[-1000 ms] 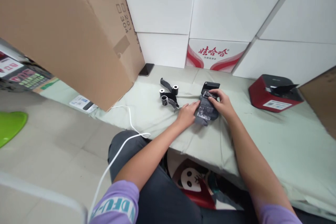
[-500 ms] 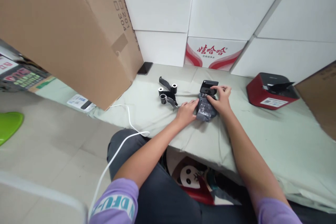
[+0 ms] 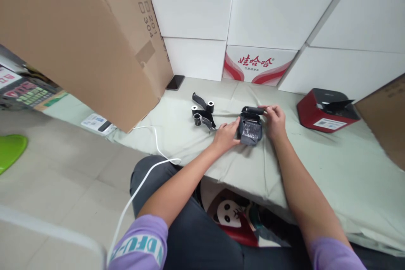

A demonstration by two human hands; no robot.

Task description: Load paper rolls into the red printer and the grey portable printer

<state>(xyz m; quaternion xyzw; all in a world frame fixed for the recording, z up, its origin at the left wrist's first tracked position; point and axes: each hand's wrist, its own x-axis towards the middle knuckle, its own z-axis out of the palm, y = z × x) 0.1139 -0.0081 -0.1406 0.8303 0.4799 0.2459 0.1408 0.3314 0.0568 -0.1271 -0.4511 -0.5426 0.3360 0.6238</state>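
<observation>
A small dark grey device with a hinged black lid (image 3: 251, 131), perhaps a portable printer, rests on the cloth-covered table in front of me. My left hand (image 3: 226, 135) holds its left side, with fingers at the upper edge and the thumb near the bottom. At the far right corner, my right hand (image 3: 275, 121) pinches the edge of the partly raised lid (image 3: 252, 110). A clear or silvery film covers part of the device's top. Left of my left hand lie small rolls with loose black ribbon (image 3: 204, 114).
White boxes (image 3: 262, 4) are stacked along the back. A large cardboard box (image 3: 126, 50) stands left, with a phone (image 3: 175, 82) beside it. A red and black device (image 3: 327, 109) sits at right. A white cable (image 3: 155, 139) crosses the table's front edge.
The lid, standing well open before, has tilted down toward the device's body. My right hand has shifted right and slightly down with the lid's edge. My left hand has stayed nearly in place.
</observation>
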